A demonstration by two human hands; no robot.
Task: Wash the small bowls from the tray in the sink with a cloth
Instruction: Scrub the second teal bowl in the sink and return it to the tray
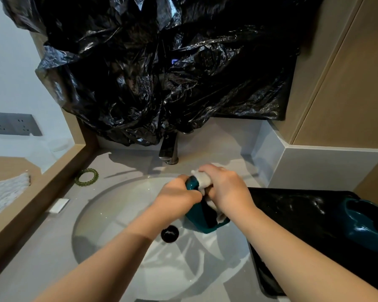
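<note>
Left hand point(179, 196) grips bowl point(196, 221) | mouth tilted rightward | right hand point(225, 188) grips cloth point(203, 178)

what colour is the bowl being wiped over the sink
The bowl is dark teal, clearest in the head view.

No text, label, brand or number is showing clearly enough to be read. The small white tag point(59, 205) near the left edge of the countertop point(42, 247) is looking blank, and the grey socket plate point(13, 123) is showing no marking.
</note>
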